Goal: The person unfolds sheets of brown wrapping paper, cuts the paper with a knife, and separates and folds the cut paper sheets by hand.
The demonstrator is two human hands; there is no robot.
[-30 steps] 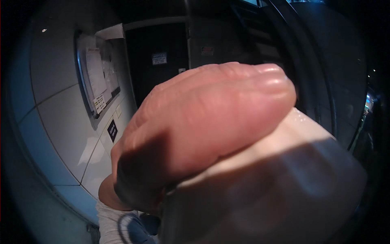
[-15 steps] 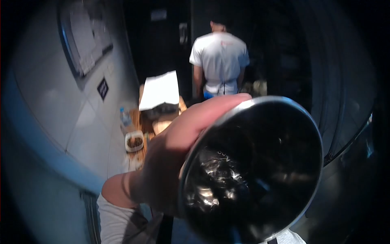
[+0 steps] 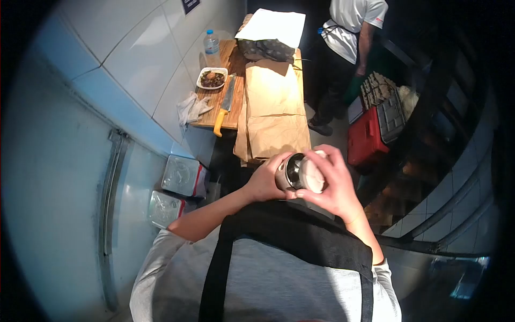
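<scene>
In front of my chest, my left hand [image 3: 264, 181] is wrapped round a small metal cup [image 3: 282, 176] whose dark, shiny opening faces right. A pale round lid [image 3: 314, 176] is gripped by the rim in the fingers of my right hand [image 3: 339, 189]. The lid stands on edge right beside the cup's mouth, partly covering it. Whether lid and cup touch I cannot tell.
Beyond my hands is a wooden table [image 3: 230, 121] with brown paper [image 3: 274, 104], a yellow-handled knife [image 3: 225, 107], a bowl of food [image 3: 199, 85] and a water bottle [image 3: 212, 49]. A person [image 3: 348, 37] stands behind it, near a red crate [image 3: 366, 140]. Two tins [image 3: 179, 174] sit at left.
The cup, which was close before the camera with its inside showing, has been lowered to chest height. The lid and my right hand now show beside it. My view has tilted down.
</scene>
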